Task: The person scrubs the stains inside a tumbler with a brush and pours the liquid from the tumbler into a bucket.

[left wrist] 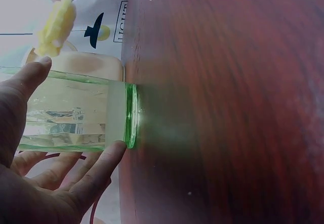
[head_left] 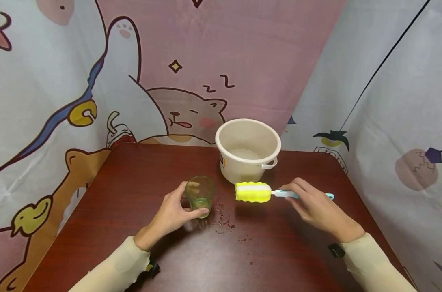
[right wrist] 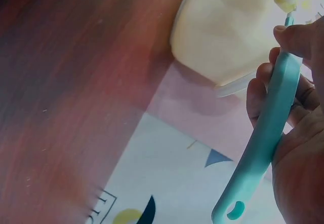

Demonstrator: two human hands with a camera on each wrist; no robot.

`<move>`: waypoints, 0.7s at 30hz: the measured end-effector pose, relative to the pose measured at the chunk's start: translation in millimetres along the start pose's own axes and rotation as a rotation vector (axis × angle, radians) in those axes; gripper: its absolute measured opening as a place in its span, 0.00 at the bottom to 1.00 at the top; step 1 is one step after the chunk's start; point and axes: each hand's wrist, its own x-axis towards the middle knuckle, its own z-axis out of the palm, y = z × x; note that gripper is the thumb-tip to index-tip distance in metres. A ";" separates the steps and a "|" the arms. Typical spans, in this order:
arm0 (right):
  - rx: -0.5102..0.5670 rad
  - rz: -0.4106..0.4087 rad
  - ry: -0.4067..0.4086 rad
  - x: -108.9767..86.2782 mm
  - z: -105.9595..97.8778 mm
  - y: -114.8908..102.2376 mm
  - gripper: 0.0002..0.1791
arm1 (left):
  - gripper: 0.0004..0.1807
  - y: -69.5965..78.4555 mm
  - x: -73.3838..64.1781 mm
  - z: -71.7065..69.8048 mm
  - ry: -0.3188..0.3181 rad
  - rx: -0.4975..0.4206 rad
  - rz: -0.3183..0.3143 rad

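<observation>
My left hand (head_left: pixel 174 209) grips a green-tinted drinking glass (head_left: pixel 200 190), thumb on the near side and fingers on the other. The glass is upright, its thick base right at the tabletop, with a pale layer showing at the bottom in the left wrist view. In my right hand (head_left: pixel 313 205) is a bottle brush with a yellow and white sponge head (head_left: pixel 253 192). The fingers and thumb wrap its teal handle (right wrist: pixel 263 133), which has a hole at its end. The brush lies nearly level above the table, sponge pointing left towards the glass, apart from it.
Behind the brush stands a cream bucket (head_left: pixel 239 170) with a small handle at its right and some liquid inside. Reddish-brown wet spots (head_left: pixel 222 219) lie on the dark wood table (head_left: pixel 133 178) right of the glass. A printed cartoon curtain (head_left: pixel 191 113) closes off the back and sides.
</observation>
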 end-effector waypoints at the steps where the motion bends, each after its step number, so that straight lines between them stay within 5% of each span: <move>1: 0.006 -0.005 0.005 2.0 -0.8 -1.4 0.20 | 0.45 -0.2 -0.1 0.0 0.001 0.005 0.003; 9: 0.007 -0.106 0.103 23.6 -5.5 -13.3 0.23 | 0.45 -0.6 -0.8 -1.5 -0.004 0.026 0.006; 10: 0.005 -0.112 0.107 26.3 -6.7 -15.0 0.17 | 0.45 -0.6 -0.9 -1.6 -0.005 0.026 0.007; 21: -0.080 -0.157 0.115 48.5 -17.0 -37.6 0.21 | 0.45 0.5 -1.6 -1.1 0.000 0.042 0.026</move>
